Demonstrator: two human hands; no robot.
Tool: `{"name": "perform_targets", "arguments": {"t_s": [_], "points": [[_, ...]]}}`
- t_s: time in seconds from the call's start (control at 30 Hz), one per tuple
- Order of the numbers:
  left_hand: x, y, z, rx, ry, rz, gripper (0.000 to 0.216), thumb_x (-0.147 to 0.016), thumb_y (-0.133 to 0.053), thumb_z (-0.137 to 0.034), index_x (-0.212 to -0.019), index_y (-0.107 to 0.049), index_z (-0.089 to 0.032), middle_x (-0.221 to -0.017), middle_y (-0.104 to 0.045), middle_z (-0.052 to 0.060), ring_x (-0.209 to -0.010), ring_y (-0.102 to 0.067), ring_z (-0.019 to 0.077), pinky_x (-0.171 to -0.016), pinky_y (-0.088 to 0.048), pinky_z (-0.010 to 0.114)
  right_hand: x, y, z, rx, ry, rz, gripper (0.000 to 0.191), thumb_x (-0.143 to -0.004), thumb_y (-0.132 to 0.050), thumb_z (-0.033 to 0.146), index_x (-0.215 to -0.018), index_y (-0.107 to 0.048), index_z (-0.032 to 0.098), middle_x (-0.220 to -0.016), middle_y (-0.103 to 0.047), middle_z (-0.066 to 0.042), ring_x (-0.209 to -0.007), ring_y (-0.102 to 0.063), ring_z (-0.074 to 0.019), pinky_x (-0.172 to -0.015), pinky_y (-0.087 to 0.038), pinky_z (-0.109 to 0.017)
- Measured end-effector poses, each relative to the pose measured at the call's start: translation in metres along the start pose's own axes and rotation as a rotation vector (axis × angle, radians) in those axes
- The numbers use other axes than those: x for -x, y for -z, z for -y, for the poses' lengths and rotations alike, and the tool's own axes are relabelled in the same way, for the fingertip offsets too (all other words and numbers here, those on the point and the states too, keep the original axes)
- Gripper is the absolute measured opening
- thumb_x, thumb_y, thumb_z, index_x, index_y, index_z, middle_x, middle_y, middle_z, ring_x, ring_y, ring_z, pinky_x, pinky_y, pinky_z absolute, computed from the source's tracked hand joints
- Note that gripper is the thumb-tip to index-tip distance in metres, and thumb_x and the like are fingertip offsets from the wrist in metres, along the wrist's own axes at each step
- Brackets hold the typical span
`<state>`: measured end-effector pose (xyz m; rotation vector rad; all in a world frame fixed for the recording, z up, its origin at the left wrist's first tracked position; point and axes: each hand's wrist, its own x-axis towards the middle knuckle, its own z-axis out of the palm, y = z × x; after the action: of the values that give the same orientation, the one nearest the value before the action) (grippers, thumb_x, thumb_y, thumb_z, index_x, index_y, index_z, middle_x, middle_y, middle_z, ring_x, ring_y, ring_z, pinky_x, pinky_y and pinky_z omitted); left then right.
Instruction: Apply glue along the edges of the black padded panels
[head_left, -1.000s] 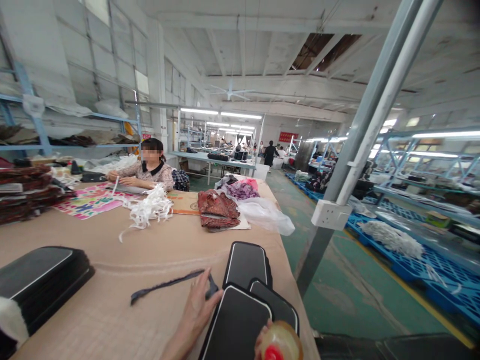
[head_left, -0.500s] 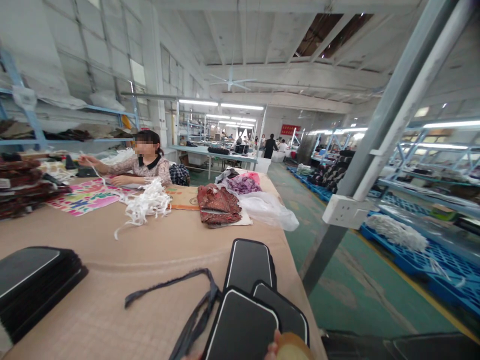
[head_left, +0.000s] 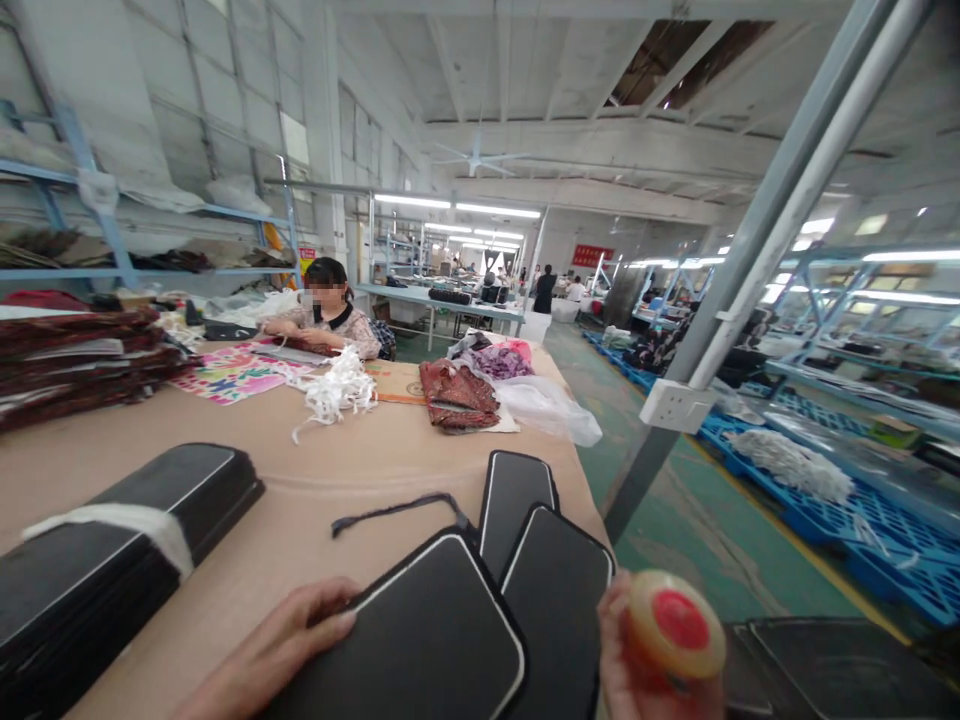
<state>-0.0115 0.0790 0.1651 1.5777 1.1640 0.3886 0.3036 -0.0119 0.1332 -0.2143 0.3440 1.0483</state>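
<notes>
My left hand (head_left: 307, 625) is closed on the left edge of a black panel (head_left: 405, 640) with rounded corners and a white line round its border. The thumb lies on top of it. In my right hand (head_left: 626, 660) is a round amber thing (head_left: 709, 620) with a red centre; its exact kind is unclear. The right fingers are beside a second black panel (head_left: 559, 570), which partly covers a third panel (head_left: 517, 490). Behind the front panel, a dark fabric strip (head_left: 405, 505) lies on the brown-covered table (head_left: 315, 520).
A stack of black panels (head_left: 202, 500), tied with a white band (head_left: 150, 525), stands at left. Farther back are white strips (head_left: 337, 390), folded reddish-brown fabric (head_left: 457, 395) and a seated person (head_left: 330, 315). A grey post (head_left: 720, 310) rises by the table's right edge.
My left hand has come into view, holding the front panel, which now sits lower and farther left. My right hand has risen with the amber thing. The view has shifted left; the co-worker's hands have drawn together.
</notes>
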Motion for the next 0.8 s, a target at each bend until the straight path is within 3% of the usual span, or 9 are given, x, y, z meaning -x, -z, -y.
{"name": "perform_targets", "arguments": {"t_s": [0.03, 0.13, 0.2, 0.27, 0.37, 0.47, 0.57, 0.73, 0.8], "points": [[0.014, 0.008, 0.005, 0.018, 0.028, 0.075, 0.047, -0.069, -0.055, -0.057, -0.099, -0.063, -0.021, -0.098, -0.065, 0.001, -0.095, -0.056, 0.0216, -0.084, -0.043, 0.028, 0.015, -0.012, -0.005, 0.015, 0.029, -0.089, 0.062, -0.051, -0.074, 0.017, -0.11, -0.056, 0.016, -0.116, -0.055, -0.01, -0.103, -0.053, -0.0231, -0.075, -0.053, -0.03], [0.051, 0.007, 0.033, 0.166, 0.109, 0.382, 0.048, -0.067, -0.06, -0.052, -0.103, -0.063, -0.02, -0.099, -0.065, 0.002, -0.092, -0.057, 0.0208, -0.08, -0.043, 0.027, 0.049, -0.03, -0.02, 0.12, 0.203, -0.003, 0.063, -0.056, -0.071, 0.019, -0.116, -0.053, 0.016, -0.121, -0.05, -0.01, -0.106, -0.051, -0.0241, -0.073, -0.053, -0.03], [0.071, -0.005, 0.054, 0.27, 0.148, 0.584, 0.047, -0.069, -0.059, -0.05, -0.105, -0.064, -0.02, -0.097, -0.065, 0.003, -0.085, -0.059, 0.0196, -0.076, -0.043, 0.026, 0.066, -0.028, -0.03, 0.183, 0.248, 0.063, 0.069, -0.052, -0.074, 0.02, -0.117, -0.052, 0.016, -0.122, -0.048, -0.011, -0.106, -0.05, -0.0249, -0.074, -0.053, -0.031], [0.085, -0.014, 0.067, 0.289, 0.156, 0.678, 0.045, -0.072, -0.057, -0.049, -0.106, -0.063, -0.021, -0.096, -0.065, 0.003, -0.082, -0.06, 0.0179, -0.072, -0.042, 0.025, 0.081, -0.018, -0.038, 0.23, 0.266, 0.078, 0.074, -0.049, -0.076, 0.02, -0.118, -0.051, 0.016, -0.123, -0.047, -0.011, -0.107, -0.05, -0.0251, -0.076, -0.052, -0.032], [0.092, -0.013, 0.066, 0.109, 0.053, 0.68, 0.039, -0.075, -0.054, -0.044, -0.107, -0.063, -0.023, -0.099, -0.064, 0.002, -0.087, -0.057, 0.0177, -0.072, -0.041, 0.024, 0.1, -0.003, -0.047, 0.272, 0.265, 0.058, 0.076, -0.049, -0.076, 0.021, -0.12, -0.049, 0.017, -0.125, -0.045, -0.01, -0.108, -0.048, -0.025, -0.078, -0.051, -0.032], [0.087, 0.002, 0.05, -0.158, -0.129, 0.728, 0.035, -0.078, -0.051, -0.039, -0.106, -0.063, -0.022, -0.099, -0.062, 0.003, -0.089, -0.054, 0.0184, -0.076, -0.04, 0.025, 0.114, 0.005, -0.054, 0.289, 0.287, 0.04, 0.075, -0.05, -0.077, 0.024, -0.12, -0.049, 0.018, -0.129, -0.043, -0.01, -0.109, -0.047, -0.0253, -0.078, -0.051, -0.032], [0.079, 0.007, 0.032, -0.255, -0.181, 0.809, 0.037, -0.079, -0.048, -0.043, -0.105, -0.062, -0.02, -0.093, -0.061, 0.003, -0.084, -0.053, 0.017, -0.072, -0.04, 0.024, 0.125, 0.007, -0.058, 0.33, 0.352, 0.04, 0.076, -0.05, -0.079, 0.031, -0.12, -0.05, 0.02, -0.131, -0.042, -0.009, -0.111, -0.047, -0.026, -0.079, -0.051, -0.033], [0.069, -0.027, 0.018, -0.28, -0.152, 0.657, 0.04, -0.071, -0.056, -0.052, -0.096, -0.065, -0.021, -0.075, -0.057, -0.002, -0.068, -0.05, 0.0126, -0.052, -0.033, 0.019, 0.142, 0.004, -0.056, 0.431, 0.459, -0.081, 0.068, -0.056, -0.074, 0.042, -0.117, -0.052, 0.022, -0.129, -0.046, -0.006, -0.106, -0.051, -0.0262, -0.068, -0.055, -0.033], [0.057, -0.036, 0.017, -0.192, -0.201, 0.678, 0.037, -0.069, -0.06, -0.049, -0.093, -0.067, -0.022, -0.071, -0.056, -0.003, -0.065, -0.049, 0.011, -0.052, -0.033, 0.019, 0.146, 0.007, -0.052, 0.485, 0.449, -0.073, 0.068, -0.057, -0.073, 0.046, -0.116, -0.053, 0.019, -0.127, -0.048, -0.006, -0.103, -0.053, -0.0248, -0.067, -0.056, -0.031]]}}
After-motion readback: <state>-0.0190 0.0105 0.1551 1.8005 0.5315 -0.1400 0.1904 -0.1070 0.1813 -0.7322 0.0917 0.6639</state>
